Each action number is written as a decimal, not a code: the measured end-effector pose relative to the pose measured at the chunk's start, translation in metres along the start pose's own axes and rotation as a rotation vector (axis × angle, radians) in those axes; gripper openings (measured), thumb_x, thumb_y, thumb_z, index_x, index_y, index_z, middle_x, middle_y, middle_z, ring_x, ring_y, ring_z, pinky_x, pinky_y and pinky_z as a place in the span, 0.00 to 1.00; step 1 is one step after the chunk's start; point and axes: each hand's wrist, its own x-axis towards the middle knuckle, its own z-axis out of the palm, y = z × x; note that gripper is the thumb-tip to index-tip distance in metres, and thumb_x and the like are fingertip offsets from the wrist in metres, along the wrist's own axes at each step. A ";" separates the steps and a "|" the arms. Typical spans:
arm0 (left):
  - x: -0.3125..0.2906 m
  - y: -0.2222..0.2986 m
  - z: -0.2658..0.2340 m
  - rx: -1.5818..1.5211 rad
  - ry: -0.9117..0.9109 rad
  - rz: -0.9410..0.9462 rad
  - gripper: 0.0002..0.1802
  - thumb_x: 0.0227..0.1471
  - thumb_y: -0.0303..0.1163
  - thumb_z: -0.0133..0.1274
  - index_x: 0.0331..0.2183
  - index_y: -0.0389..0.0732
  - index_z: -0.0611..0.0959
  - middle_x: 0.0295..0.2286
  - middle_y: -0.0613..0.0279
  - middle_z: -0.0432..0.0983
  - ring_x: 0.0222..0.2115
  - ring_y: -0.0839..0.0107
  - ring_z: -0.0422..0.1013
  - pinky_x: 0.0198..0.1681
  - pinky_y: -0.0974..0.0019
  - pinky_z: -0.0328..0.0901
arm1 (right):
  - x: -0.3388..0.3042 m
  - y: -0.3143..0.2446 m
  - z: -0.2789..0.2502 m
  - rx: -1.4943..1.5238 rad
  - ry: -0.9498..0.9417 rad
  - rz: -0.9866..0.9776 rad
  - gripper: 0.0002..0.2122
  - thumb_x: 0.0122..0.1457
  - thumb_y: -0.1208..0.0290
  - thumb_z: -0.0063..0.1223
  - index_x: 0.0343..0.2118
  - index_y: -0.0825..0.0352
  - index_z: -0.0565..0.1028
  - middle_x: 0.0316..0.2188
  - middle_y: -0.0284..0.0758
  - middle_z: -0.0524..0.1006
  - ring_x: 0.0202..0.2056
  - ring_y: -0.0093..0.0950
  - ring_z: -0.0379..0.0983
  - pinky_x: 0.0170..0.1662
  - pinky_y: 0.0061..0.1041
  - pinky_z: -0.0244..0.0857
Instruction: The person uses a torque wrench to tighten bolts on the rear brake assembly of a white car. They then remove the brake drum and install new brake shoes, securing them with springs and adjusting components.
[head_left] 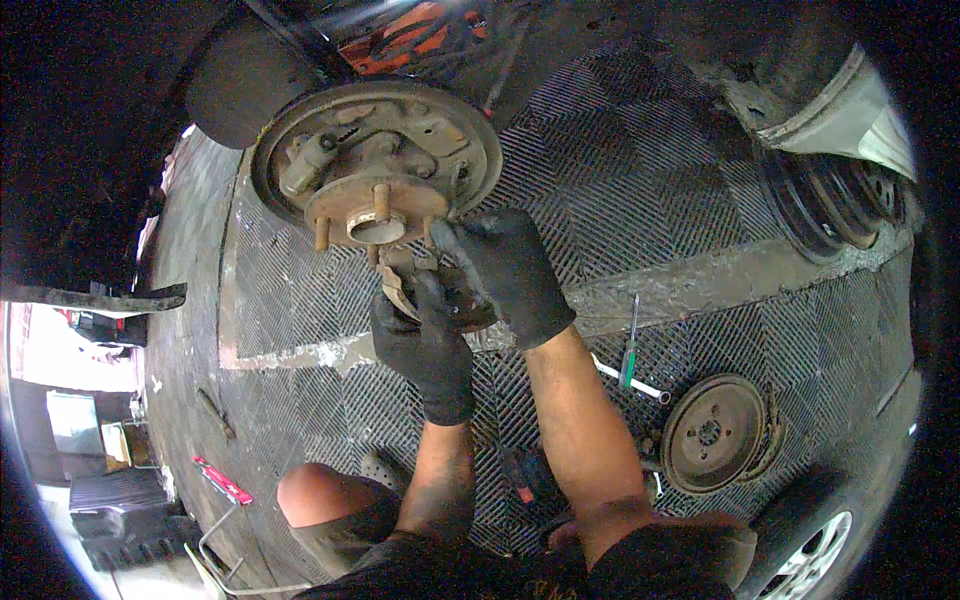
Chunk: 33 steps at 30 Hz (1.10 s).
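A rusty wheel hub (345,205) with protruding studs stands in front of a round brake backing plate (275,185). On the plate a wheel cylinder (310,165) shows at the upper left. My left hand (430,350), in a black glove, is closed round a curved brake shoe (400,290) just below the hub. My right hand (510,275), gloved likewise, is bent in from the right, its fingertips pinched together beside the hub's right-hand stud. What those fingertips hold is hidden. The shoe's dark curved body passes between both hands.
Right of my arms, a green-handled screwdriver (629,360) and a wrench (645,385) lie on the ribbed floor tiles. Near them rests a brake drum (690,450) beside a curved shoe (775,432). Farther off stands a black steel wheel (815,210). A red-topped metal stand (222,480) is at left.
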 end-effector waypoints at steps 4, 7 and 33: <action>0.011 0.005 -0.019 0.138 -0.120 0.012 0.11 0.59 0.34 0.59 0.32 0.35 0.82 0.26 0.65 0.78 0.25 0.75 0.70 0.30 0.66 0.66 | 0.000 0.007 -0.008 -0.016 -0.085 0.317 0.15 0.62 0.63 0.61 0.30 0.72 0.83 0.21 0.30 0.81 0.22 0.16 0.71 0.26 0.26 0.64; 0.019 0.008 -0.031 0.131 -0.239 -0.073 0.13 0.60 0.37 0.58 0.33 0.35 0.82 0.27 0.62 0.79 0.26 0.72 0.72 0.31 0.64 0.67 | 0.001 0.017 -0.011 -0.620 -0.120 -0.366 0.14 0.62 0.63 0.61 0.29 0.72 0.83 0.21 0.30 0.81 0.22 0.17 0.72 0.26 0.27 0.65; 0.005 -0.038 -0.026 0.287 -0.309 0.133 0.20 0.71 0.44 0.40 0.44 0.36 0.77 0.35 0.57 0.76 0.32 0.65 0.72 0.36 0.60 0.69 | -0.002 0.018 -0.016 -0.065 -0.206 0.289 0.12 0.62 0.65 0.61 0.34 0.71 0.83 0.21 0.28 0.80 0.24 0.16 0.72 0.28 0.24 0.65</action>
